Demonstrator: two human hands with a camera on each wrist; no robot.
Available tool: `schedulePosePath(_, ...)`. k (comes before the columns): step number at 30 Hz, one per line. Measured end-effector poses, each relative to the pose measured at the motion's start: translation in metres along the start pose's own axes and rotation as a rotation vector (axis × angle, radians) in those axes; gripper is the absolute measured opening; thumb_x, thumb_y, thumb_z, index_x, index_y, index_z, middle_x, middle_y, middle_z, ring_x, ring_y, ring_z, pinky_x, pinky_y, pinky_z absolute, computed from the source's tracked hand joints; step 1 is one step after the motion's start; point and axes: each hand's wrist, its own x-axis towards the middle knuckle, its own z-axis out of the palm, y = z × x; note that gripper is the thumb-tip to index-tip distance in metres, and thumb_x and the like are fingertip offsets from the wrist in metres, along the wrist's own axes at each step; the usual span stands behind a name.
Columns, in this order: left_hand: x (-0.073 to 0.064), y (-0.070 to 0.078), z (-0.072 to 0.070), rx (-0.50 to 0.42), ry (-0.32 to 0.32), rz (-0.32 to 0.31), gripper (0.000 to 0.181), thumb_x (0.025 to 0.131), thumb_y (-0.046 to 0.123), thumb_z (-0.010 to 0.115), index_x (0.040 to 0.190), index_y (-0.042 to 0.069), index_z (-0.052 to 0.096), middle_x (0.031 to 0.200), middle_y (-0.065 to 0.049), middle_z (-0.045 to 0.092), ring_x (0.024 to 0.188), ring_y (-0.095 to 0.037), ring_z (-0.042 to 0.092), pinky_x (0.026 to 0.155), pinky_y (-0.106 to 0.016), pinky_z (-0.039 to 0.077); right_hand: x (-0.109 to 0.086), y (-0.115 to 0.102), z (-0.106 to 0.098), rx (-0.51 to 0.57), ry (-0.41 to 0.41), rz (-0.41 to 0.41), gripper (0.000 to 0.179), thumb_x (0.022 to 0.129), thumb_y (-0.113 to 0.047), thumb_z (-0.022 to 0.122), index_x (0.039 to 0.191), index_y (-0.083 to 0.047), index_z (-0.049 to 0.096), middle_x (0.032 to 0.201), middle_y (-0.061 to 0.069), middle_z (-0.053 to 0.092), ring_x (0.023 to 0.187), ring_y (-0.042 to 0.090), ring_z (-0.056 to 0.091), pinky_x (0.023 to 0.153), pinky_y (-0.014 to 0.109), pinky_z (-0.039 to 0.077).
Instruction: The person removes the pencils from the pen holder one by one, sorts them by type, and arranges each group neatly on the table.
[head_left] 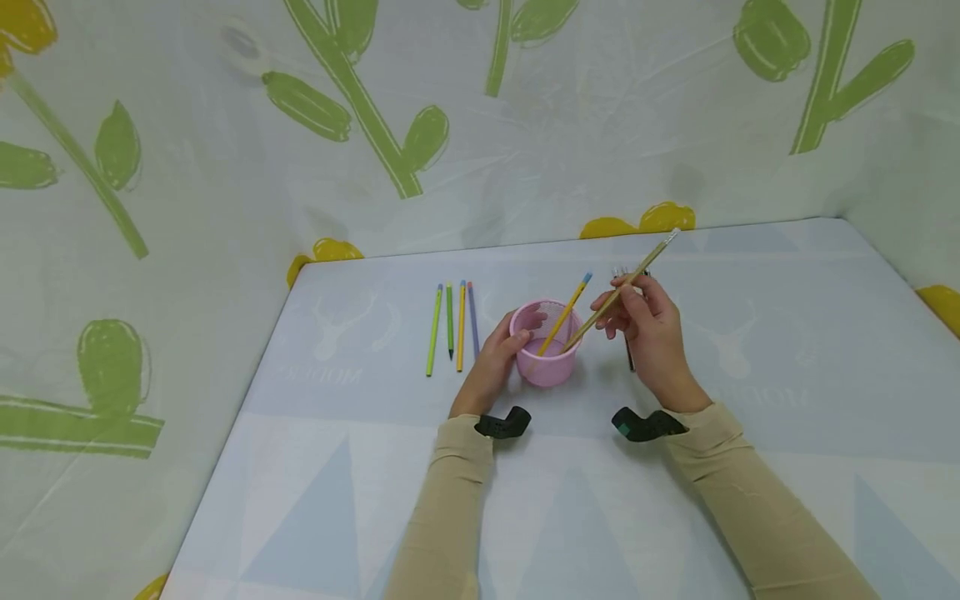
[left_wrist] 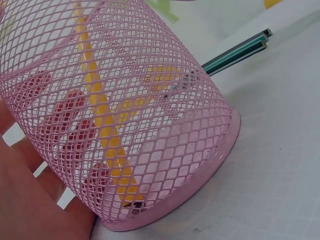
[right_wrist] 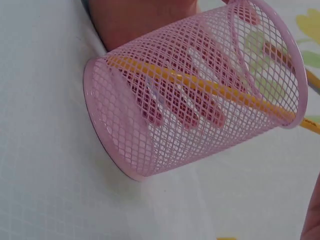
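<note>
- Both hands are busy at the middle of the head view: the left hand (head_left: 501, 354) has its fingers curled round the side of a pink wire-mesh pen cup (head_left: 546, 343), steadying it on the pale blue desk (head_left: 337, 467).
- To the right of the cup, the right hand (head_left: 651, 327) pinches a long, thin tan brush or pencil (head_left: 622, 292), slanted with its lower tip just over the rim.
- One yellow pencil with a blue end (head_left: 564, 315) already leans inside the cup; the left wrist view shows its tip down at the base (left_wrist: 107, 135).
- Four coloured pencils (head_left: 452, 323) lie in a row on the desk just left of the cup, untouched.
- A few dark pens (left_wrist: 240, 50) lie beyond the cup, beside the right hand.
- By my judgement the filling is at an early stage: one piece in, one going in, the rest to come.
</note>
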Motion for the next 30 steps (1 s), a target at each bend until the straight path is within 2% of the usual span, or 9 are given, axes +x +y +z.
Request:
schedulePosePath(4, 0.0, 0.0, 0.0, -0.001, 0.001, -0.004, 0.042, 0.094, 0.019, 0.035, 0.135, 0.009, 0.034, 0.133, -0.012, 0.041, 0.124, -0.022, 0.035, 0.102, -0.034, 0.026, 0.002, 0.0, -0.003, 0.073, 0.044, -0.019, 0.026, 0.096, -0.018, 0.039, 0.113, 0.001, 0.041, 0.086, 0.016, 0.061, 0.057, 0.023, 0.053, 0.048, 0.024, 0.045)
schedulePosePath(12, 0.0, 0.0, 0.0, -0.004, 0.011, -0.01, 0.042, 0.094, 0.019, 0.035, 0.134, 0.01, 0.035, 0.133, -0.012, 0.042, 0.124, -0.021, 0.035, 0.102, -0.033, 0.026, 0.004, 0.005, -0.013, 0.205, 0.157, 0.001, 0.03, 0.096, -0.018, 0.037, 0.118, 0.002, 0.039, 0.082, 0.015, 0.058, 0.054, 0.019, 0.052, 0.047, 0.022, 0.046)
schedulePosePath(15, 0.0, 0.0, 0.001, 0.001, 0.01, -0.011, 0.041, 0.094, 0.02, 0.036, 0.134, 0.011, 0.036, 0.133, -0.01, 0.042, 0.123, -0.021, 0.035, 0.102, -0.033, 0.026, 0.004, 0.007, -0.018, 0.25, 0.162, 0.068, 0.034, 0.096, -0.018, 0.039, 0.121, 0.004, 0.038, 0.08, 0.013, 0.058, 0.053, 0.017, 0.05, 0.048, 0.022, 0.047)
schedulePosePath(17, 0.0, 0.0, 0.001, 0.002, 0.01, -0.015, 0.041, 0.094, 0.021, 0.036, 0.134, 0.012, 0.036, 0.133, -0.01, 0.042, 0.123, -0.02, 0.035, 0.102, -0.033, 0.026, 0.004, 0.009, -0.02, 0.242, 0.157, 0.14, 0.035, 0.095, -0.018, 0.041, 0.123, 0.004, 0.039, 0.079, 0.012, 0.057, 0.052, 0.016, 0.049, 0.049, 0.021, 0.047)
schedulePosePath(20, 0.001, -0.005, 0.0, -0.005, 0.014, -0.012, 0.041, 0.094, 0.023, 0.037, 0.134, 0.014, 0.037, 0.132, -0.007, 0.044, 0.123, -0.019, 0.036, 0.102, -0.034, 0.026, 0.006, 0.011, -0.022, 0.136, 0.151, 0.267, 0.036, 0.095, -0.017, 0.043, 0.127, -0.002, 0.041, 0.08, 0.01, 0.056, 0.054, 0.014, 0.047, 0.05, 0.02, 0.046)
schedulePosePath(24, 0.001, -0.005, 0.0, -0.004, 0.009, -0.012, 0.041, 0.094, 0.022, 0.036, 0.134, 0.014, 0.037, 0.132, -0.007, 0.043, 0.123, -0.018, 0.035, 0.102, -0.033, 0.026, 0.007, 0.016, -0.025, -0.138, 0.127, 0.395, 0.039, 0.094, -0.015, 0.042, 0.133, -0.013, 0.04, 0.089, 0.011, 0.053, 0.062, 0.014, 0.045, 0.055, 0.021, 0.044)
schedulePosePath(30, 0.001, -0.001, 0.0, 0.002, 0.002, -0.012, 0.041, 0.094, 0.02, 0.035, 0.134, 0.012, 0.036, 0.132, -0.01, 0.042, 0.124, -0.02, 0.035, 0.102, -0.033, 0.026, 0.008, 0.026, -0.032, -0.546, -0.022, 0.5, 0.053, 0.09, -0.015, 0.047, 0.14, -0.018, 0.029, 0.105, 0.016, 0.052, 0.071, 0.018, 0.048, 0.06, 0.025, 0.044)
